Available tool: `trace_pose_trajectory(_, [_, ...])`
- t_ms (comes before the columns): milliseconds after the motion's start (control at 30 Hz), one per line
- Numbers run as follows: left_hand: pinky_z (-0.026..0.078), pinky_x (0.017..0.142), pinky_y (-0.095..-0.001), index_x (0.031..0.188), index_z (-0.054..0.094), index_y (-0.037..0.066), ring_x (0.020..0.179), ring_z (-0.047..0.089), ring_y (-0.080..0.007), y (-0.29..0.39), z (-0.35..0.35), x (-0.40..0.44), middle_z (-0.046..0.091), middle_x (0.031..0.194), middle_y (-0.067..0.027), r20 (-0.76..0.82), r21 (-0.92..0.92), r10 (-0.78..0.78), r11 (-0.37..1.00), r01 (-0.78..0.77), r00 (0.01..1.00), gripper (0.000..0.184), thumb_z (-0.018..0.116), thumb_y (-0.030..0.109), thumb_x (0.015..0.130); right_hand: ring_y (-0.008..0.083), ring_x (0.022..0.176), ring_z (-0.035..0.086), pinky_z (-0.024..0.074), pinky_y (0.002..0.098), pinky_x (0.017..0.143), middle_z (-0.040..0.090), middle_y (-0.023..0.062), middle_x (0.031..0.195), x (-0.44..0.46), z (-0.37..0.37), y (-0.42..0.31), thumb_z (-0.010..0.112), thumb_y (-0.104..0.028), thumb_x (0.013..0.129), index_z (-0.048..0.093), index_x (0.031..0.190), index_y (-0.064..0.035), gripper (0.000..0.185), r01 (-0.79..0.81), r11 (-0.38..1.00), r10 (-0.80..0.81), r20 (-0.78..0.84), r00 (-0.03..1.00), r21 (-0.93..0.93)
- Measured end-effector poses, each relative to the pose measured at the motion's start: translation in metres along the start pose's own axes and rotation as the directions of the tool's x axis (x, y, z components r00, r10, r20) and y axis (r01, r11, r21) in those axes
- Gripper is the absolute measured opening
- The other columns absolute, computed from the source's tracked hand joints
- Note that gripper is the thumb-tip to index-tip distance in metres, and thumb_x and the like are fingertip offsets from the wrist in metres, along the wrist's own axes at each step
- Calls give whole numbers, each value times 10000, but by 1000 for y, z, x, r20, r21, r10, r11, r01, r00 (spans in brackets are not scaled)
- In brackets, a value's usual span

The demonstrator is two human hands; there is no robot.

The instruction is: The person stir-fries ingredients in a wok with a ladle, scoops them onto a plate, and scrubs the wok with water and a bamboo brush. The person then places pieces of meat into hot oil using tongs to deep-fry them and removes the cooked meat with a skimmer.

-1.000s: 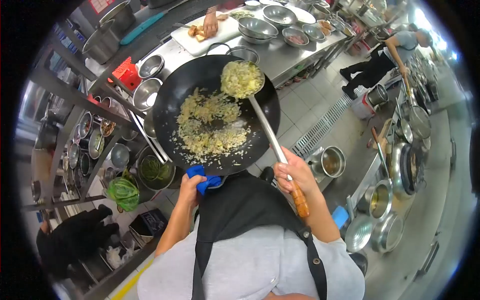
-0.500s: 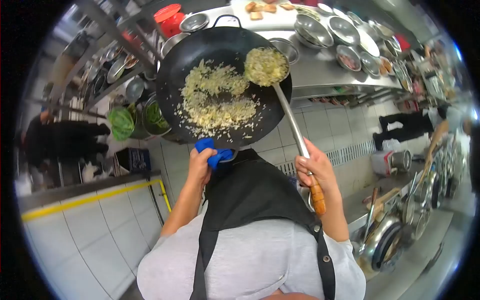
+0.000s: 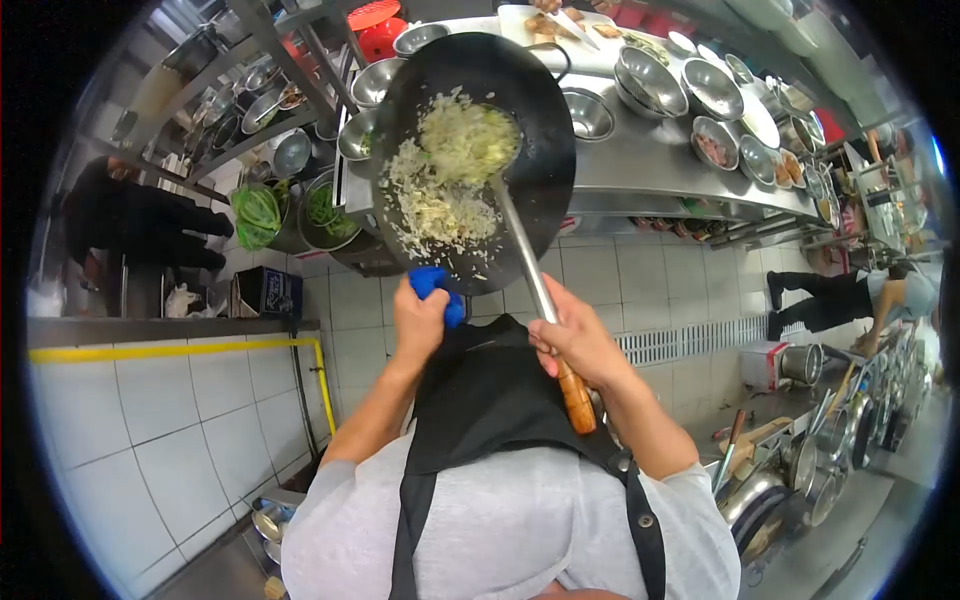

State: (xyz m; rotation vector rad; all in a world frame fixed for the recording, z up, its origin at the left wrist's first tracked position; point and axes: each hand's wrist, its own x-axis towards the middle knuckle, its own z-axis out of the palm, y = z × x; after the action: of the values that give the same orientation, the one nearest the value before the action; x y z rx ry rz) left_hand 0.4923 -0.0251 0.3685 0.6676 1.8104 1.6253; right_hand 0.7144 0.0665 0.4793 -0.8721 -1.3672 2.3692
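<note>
A black wok (image 3: 545,110) hangs in front of me, tilted, with pale chopped food (image 3: 430,200) spread over its inside. My left hand (image 3: 420,318) is closed round a blue cloth (image 3: 428,283) at the wok's near edge; the handle under the cloth is hidden. Wrapped round the metal shaft of a long ladle (image 3: 522,238) with a wooden end is my right hand (image 3: 575,335). The ladle's bowl lies over the food inside the wok, blurred and heaped with the same pale pieces.
Behind the wok runs a steel counter (image 3: 640,165) with metal bowls (image 3: 650,82) and a white cutting board (image 3: 520,22), where a co-worker's hands hold a knife. Another person (image 3: 850,300) stands at the right, one (image 3: 140,220) at the left. Green vegetables (image 3: 257,215) stand left of the wok.
The view has turned. The wok has tilted more steeply, and the ladle's bowl has moved from the wok's right side onto the food. Both hands keep their holds.
</note>
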Motion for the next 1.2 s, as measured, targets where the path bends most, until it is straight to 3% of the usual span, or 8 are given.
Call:
trace_pose_trajectory(133, [537,676,-286,1004,643,-13,706,619,-153,-4,-33,7,612,808,-22,141,-383,-242,881,279,960,196,604,-1,812,72,452,450,379,224,418,464,9,699,13,-13,5,555,-38,983,241,1616,-129,713,-135,920,83,153,985,369])
trace_pose_trajectory(267, [526,717,-310,946,631,14,742,608,-169,14,-35,-2,588,823,-26,105,-494,-425,762,418,899,154,610,-11,796,77,456,469,387,217,415,506,6,713,-4,-14,8,573,-83,994,211,1624,-107,727,-147,900,79,178,981,411])
trace_pose_trajectory(500, [510,728,-296,879,617,35,762,611,-151,-2,-41,-3,596,834,-23,116,-460,-344,813,357,932,129,615,-10,758,86,455,507,424,223,428,505,11,698,-7,-39,-6,598,-58,978,198,1626,-104,762,-19,930,-13,84,996,367])
trace_pose_trajectory(867, [563,879,-414,1181,562,-14,950,654,-274,16,48,-24,623,1053,-106,-155,-645,-335,747,161,929,425,603,-2,758,87,540,524,459,215,473,511,28,755,62,-121,-45,619,-118,989,242,1618,-98,734,-121,993,113,385,916,-3])
trace_pose_trajectory(933, [552,870,-397,1210,576,-21,971,663,-274,5,58,-37,658,1080,-109,-201,-665,-374,731,154,906,452,604,14,761,123,569,577,511,276,522,599,49,828,74,-147,-61,629,-155,987,356,1565,-86,643,4,971,83,348,934,-240])
trace_pose_trajectory(1000, [558,861,-383,1232,576,-5,993,671,-266,1,73,-48,666,1119,-108,-257,-650,-385,748,137,886,464,603,20,769,193,629,638,557,334,602,674,94,931,115,-194,-81,661,-202,967,425,1505,-59,605,164,812,-39,229,973,-561])
trace_pose_trajectory(1067, [561,851,-375,1236,578,1,992,677,-260,6,92,-65,668,1133,-108,-318,-645,-381,758,96,868,465,603,24,772,279,753,701,588,391,731,723,159,1082,171,-250,-97,702,-270,935,503,1440,-50,586,60,515,-153,-23,988,-855])
trace_pose_trajectory(1200, [571,838,-382,1193,605,-12,950,688,-261,16,108,-96,679,1094,-115,-449,-626,-370,780,8,813,410,601,27,785,376,1043,676,545,467,900,698,222,1135,273,-327,-69,738,-301,886,574,1349,-82,538,58,189,-473,-39,880,-980])
